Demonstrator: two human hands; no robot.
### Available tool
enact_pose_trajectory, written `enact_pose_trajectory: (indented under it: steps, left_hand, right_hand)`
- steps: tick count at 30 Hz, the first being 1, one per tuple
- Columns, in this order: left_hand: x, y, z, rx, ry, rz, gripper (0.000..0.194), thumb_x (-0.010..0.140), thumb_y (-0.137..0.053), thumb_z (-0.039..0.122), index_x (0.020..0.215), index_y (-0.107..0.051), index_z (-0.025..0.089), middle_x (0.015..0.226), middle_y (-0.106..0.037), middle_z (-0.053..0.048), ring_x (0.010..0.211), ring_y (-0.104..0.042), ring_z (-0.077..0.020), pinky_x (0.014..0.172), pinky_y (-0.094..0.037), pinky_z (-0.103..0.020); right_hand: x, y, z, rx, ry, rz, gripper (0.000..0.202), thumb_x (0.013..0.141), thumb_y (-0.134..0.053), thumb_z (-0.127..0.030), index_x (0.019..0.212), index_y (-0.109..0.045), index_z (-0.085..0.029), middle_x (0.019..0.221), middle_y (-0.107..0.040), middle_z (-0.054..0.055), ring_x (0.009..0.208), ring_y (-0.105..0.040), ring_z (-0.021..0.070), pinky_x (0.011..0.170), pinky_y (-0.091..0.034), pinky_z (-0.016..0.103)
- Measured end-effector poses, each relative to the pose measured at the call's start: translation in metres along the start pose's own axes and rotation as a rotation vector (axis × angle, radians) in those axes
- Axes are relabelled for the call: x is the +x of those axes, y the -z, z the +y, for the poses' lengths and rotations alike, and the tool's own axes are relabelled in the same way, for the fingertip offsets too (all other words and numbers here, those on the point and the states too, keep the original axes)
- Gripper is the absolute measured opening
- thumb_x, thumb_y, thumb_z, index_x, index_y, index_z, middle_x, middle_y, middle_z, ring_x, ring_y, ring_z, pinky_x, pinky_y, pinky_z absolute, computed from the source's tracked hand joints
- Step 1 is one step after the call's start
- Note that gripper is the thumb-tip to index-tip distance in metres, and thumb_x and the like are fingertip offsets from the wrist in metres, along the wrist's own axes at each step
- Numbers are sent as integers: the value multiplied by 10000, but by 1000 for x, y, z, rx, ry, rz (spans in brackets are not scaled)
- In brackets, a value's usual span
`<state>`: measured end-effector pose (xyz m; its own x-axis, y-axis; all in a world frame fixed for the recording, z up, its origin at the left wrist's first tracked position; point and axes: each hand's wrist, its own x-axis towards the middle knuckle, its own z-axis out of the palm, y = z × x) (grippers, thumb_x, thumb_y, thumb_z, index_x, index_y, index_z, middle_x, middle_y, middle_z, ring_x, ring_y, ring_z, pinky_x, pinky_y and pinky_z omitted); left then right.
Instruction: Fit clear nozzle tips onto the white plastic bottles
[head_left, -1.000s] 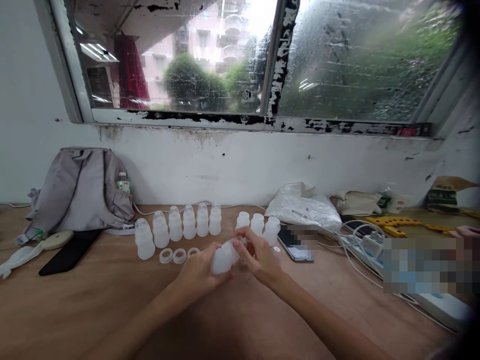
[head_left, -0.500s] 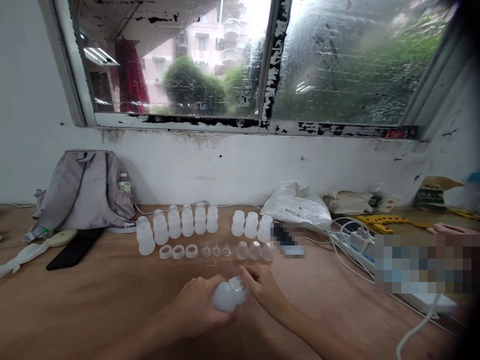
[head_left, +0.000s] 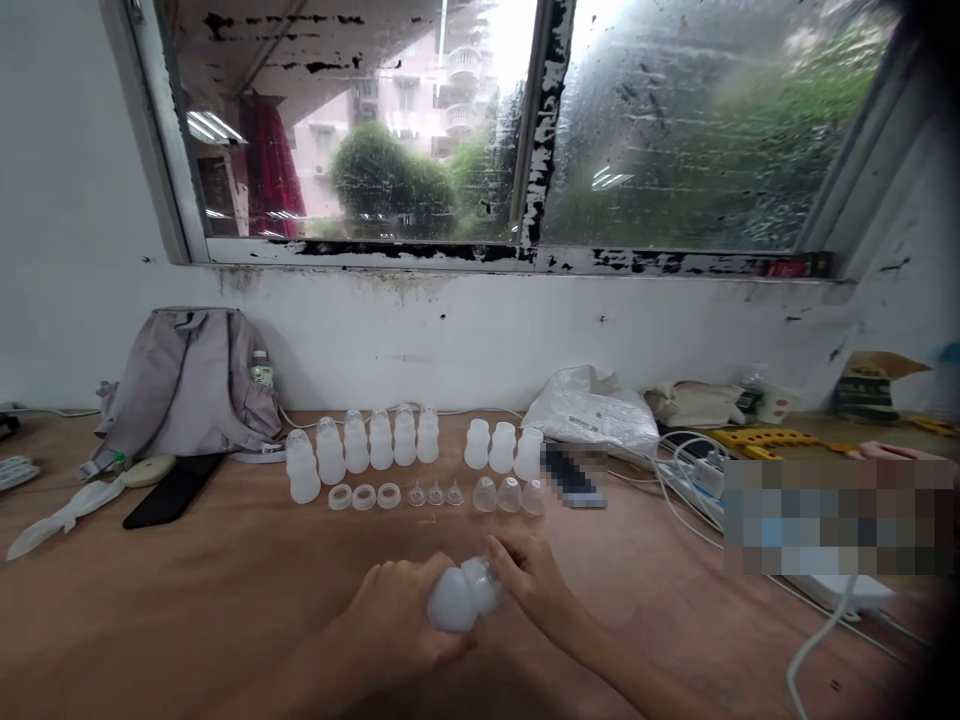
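Note:
A frosted white baby bottle (head_left: 452, 600) lies tilted on its side between my hands, above the front of the table. My left hand (head_left: 397, 610) is wrapped round the bottle's body. With thumb and bent fingers, my right hand (head_left: 531, 575) grips the clear top end, partly hiding it. Beyond the hands is a row of loose parts: white collar rings (head_left: 364, 497), clear nipples (head_left: 435, 492) and clear domed caps (head_left: 509, 495). Behind them stand several capped bottles (head_left: 355, 442) on the left and three open bottle bodies (head_left: 503, 448) on the right.
A grey backpack (head_left: 191, 385) leans on the wall at left, with a black phone-like slab (head_left: 172, 492) before it. A silvery plastic bag (head_left: 596, 412) and a power strip with cables (head_left: 847, 590) lie to the right. Another person's hand (head_left: 904, 453) shows at far right.
The camera view has turned slightly left, so the table's things sit a little further right at the left side. Both hands keep hold of the bottle, with little visible movement.

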<state>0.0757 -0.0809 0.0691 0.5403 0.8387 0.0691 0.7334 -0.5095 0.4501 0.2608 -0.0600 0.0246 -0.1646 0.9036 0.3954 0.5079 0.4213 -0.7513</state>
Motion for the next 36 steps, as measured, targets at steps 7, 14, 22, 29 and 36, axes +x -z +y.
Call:
enact_pose_trajectory:
  steps: [7, 14, 22, 29, 36]
  left_hand:
    - [-19, 8, -23, -174, 80, -82, 410, 585, -605, 546, 847, -613, 231, 789, -657, 12, 718, -588, -196, 583, -371, -229]
    - [-21, 7, -76, -176, 310, 102, 375, 636, -576, 504, 863, -581, 206, 805, -649, -20, 773, -581, -231, 628, -367, -250]
    - [-3, -8, -64, -178, 296, 183, 430, 627, -589, 478, 978, -535, 235, 844, -650, -26, 802, -588, -251, 647, -368, -274]
    - [16, -10, -51, -141, 231, 266, 402, 659, -566, 492, 965, -538, 233, 897, -641, -40, 832, -587, -253, 643, -380, -282]
    - [33, -20, -35, -178, 81, 310, 354, 708, -533, 473, 954, -510, 221, 901, -637, -30, 821, -596, -222, 656, -405, -273]
  right_hand:
    - [10, 44, 25, -73, -161, 247, 472, 764, -293, -548, 436, -307, -209, 396, -309, -30, 386, -308, 96, 397, -225, 233]
    - [13, 96, 81, -782, -237, 175, 354, 750, -402, -477, 575, -509, -189, 526, -565, 51, 534, -547, 205, 500, -318, 271]
    - [28, 80, 95, -907, -253, 46, 298, 775, -485, -418, 746, -582, -138, 738, -654, 131, 733, -620, 257, 570, -378, 285]
    - [36, 63, 63, -869, -91, 248, 321, 816, -426, -452, 773, -574, -171, 715, -636, 89, 624, -600, 210, 502, -334, 260]
    - [33, -2, 9, -255, 76, 16, 346, 813, -416, -483, 823, -566, -171, 538, -535, -17, 490, -490, 120, 468, -323, 218]
